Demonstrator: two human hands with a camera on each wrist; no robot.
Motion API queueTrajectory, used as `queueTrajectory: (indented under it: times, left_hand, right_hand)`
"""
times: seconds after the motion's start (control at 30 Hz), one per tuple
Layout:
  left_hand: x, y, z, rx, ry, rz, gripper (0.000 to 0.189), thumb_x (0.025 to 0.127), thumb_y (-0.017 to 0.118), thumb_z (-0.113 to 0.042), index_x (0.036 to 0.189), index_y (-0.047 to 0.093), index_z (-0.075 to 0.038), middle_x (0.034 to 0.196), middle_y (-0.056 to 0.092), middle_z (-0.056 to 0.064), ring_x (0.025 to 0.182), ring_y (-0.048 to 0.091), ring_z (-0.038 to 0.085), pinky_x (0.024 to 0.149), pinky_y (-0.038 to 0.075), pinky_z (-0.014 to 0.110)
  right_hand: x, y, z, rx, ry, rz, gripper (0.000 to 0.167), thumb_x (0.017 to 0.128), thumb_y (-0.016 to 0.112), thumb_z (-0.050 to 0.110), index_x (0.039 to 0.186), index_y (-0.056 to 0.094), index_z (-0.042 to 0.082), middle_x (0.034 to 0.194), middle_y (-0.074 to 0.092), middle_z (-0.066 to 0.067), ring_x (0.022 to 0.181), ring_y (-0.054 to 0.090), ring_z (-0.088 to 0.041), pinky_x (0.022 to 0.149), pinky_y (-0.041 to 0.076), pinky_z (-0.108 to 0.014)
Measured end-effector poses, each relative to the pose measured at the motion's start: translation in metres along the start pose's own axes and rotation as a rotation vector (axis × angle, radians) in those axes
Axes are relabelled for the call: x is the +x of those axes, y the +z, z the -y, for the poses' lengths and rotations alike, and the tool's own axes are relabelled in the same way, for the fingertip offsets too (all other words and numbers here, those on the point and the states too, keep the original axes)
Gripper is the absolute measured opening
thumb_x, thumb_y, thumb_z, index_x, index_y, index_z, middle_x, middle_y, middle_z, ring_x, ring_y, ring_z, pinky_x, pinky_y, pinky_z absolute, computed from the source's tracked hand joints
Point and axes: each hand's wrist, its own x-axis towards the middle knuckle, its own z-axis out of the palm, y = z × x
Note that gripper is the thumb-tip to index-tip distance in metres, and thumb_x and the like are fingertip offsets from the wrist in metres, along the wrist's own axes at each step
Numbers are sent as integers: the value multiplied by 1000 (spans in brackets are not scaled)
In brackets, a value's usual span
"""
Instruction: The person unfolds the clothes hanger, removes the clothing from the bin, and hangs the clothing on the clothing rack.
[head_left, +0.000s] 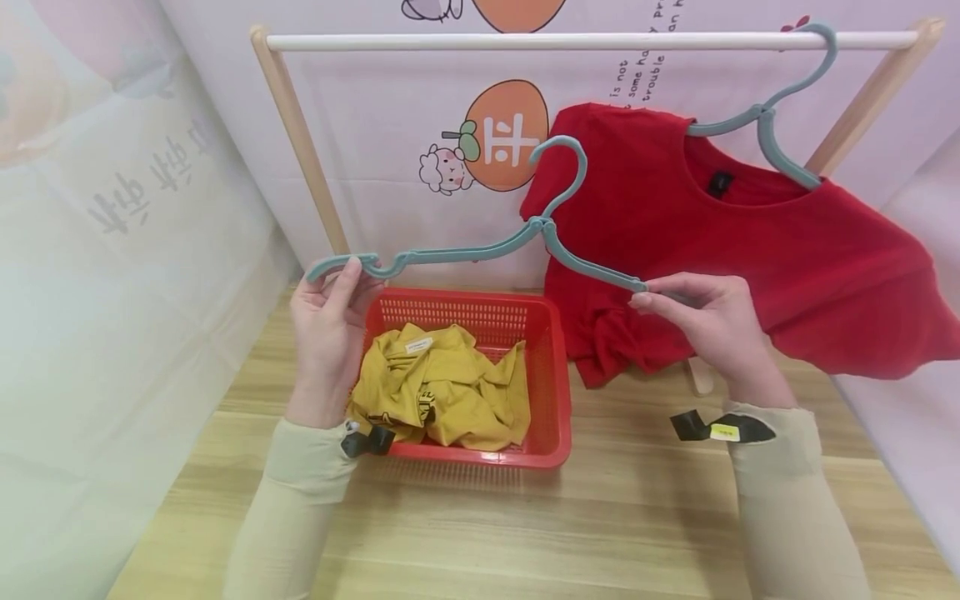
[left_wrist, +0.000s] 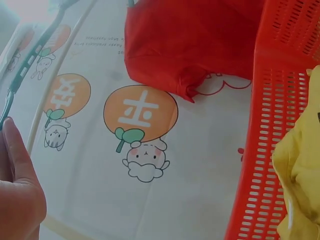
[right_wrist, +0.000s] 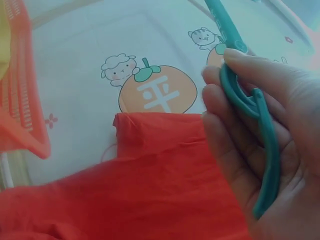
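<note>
A teal folding hanger (head_left: pixel 480 252) is held up between both hands, its hook pointing upward. My left hand (head_left: pixel 330 333) pinches its left arm near the end, thumb on top; in the left wrist view only part of that hand (left_wrist: pixel 20 185) shows. With thumb and fingers, my right hand (head_left: pixel 708 321) grips the other arm, and the right wrist view shows the notched hanger end (right_wrist: pixel 267 155) lying across the palm. Below the hanger, a crumpled yellow shirt (head_left: pixel 472 392) lies in a red plastic basket (head_left: pixel 551 375).
A red T-shirt (head_left: pixel 750 258) hangs on a second teal hanger (head_left: pixel 783 150) from the white rail (head_left: pixel 465 42) of a wooden-legged rack (head_left: pixel 300 142). It drapes behind my right hand. The wood-grain table (head_left: pixel 585 517) extends in front, with printed cloth (head_left: pixel 360 150) behind.
</note>
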Motion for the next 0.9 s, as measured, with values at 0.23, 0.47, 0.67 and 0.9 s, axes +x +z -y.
queueTrajectory:
  times: [0.23,0.47,0.67,0.9]
  left_hand:
    - [-4,-1,7,-5,15,1,5,95,70,0,98,73,-1,94,76,16,80,75,21,78,61,31]
    - [-10,1,17,17,3,48,10,97,65,3,97,74,-4,94,76,14,80,75,20,76,61,30]
    - [-13,3,24,15,-10,67,10,97,66,2,97,73,-5,95,76,13,81,75,20,78,61,31]
    - [-16,-1,26,61,-72,89,9,97,68,-1,99,74,-6,97,76,11,83,74,20,82,60,33]
  right_hand:
    - [4,-4,17,-170,63,102,28,89,82,31,112,79,17,98,76,-3,90,70,-25,73,57,-25]
    - [20,15,41,-173,7,169,27,90,81,35,114,80,24,96,76,-1,73,65,-22,59,54,-27]
    - [33,36,58,-30,11,158,32,89,82,33,115,79,16,99,76,-5,88,73,-24,77,61,-30]
    - [37,48,65,-6,-53,115,28,90,81,29,113,79,12,92,76,-8,82,73,-25,75,60,-30]
